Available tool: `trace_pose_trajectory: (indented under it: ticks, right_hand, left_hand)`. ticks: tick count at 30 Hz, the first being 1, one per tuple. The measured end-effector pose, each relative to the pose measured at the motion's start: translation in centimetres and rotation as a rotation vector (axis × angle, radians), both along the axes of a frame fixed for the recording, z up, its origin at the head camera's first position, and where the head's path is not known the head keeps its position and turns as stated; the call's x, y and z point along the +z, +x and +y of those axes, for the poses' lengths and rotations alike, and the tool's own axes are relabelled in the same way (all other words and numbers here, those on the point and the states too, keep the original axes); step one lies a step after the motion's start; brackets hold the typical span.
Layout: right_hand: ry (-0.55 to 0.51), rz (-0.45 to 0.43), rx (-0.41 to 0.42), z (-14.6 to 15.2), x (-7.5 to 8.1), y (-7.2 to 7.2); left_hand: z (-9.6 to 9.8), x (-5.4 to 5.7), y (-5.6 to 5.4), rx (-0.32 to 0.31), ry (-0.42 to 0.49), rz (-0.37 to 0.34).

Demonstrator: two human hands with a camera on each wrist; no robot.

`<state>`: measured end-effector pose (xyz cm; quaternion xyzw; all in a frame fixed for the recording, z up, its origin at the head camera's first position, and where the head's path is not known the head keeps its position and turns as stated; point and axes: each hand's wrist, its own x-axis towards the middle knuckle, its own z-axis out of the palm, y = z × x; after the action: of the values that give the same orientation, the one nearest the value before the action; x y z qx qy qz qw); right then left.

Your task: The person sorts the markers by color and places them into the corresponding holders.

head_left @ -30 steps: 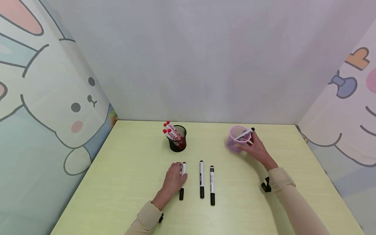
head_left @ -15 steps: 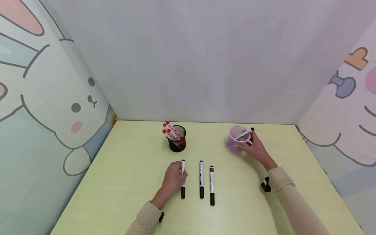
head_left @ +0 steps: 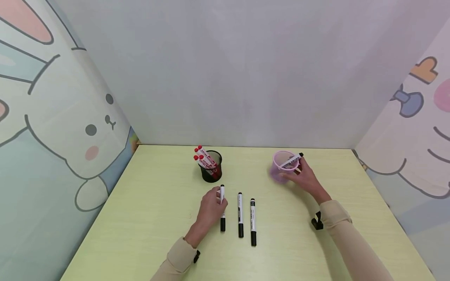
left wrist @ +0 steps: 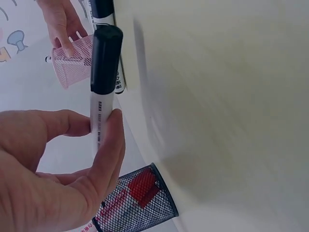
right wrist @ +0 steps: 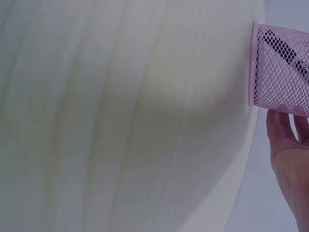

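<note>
My left hand [head_left: 210,207] pinches a white marker with a black cap [head_left: 223,224] between thumb and fingers. In the left wrist view this marker [left wrist: 105,63] is raised off the table, its black cap end toward the camera. My right hand [head_left: 306,180] holds the side of a purple mesh pen cup [head_left: 277,173], thumb and fingers around its near right side. Inside that cup leans one black-and-white marker [head_left: 291,160]. Two more black-capped markers, the middle one [head_left: 240,212] and the right one [head_left: 253,220], lie side by side on the table.
A black mesh pen cup [head_left: 211,174] with several red-capped markers [head_left: 207,159] stands at the back, beyond my left hand. The pale yellow table [head_left: 147,218] meets a white back wall, with cartoon-printed panels on both sides.
My left hand has lifted its marker and moved it forward and slightly right, toward the back of the table. The right hand and purple pen cup have stayed in place.
</note>
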<state>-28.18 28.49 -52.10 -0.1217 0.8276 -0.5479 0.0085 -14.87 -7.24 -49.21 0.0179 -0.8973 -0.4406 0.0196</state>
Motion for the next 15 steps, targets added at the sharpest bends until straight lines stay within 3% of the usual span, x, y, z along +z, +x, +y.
trace_pose_trajectory:
  ticks: [9, 15]
  right_hand:
    - [-0.007, 0.008, -0.009, -0.2, 0.4, 0.2]
    - [-0.031, -0.005, 0.010, -0.9, 2.2, 1.3]
  left_hand:
    - [1.1, 0.5, -0.9, 0.006, 0.026, 0.033]
    - [2.0, 0.6, -1.5, -0.011, 0.034, 0.057]
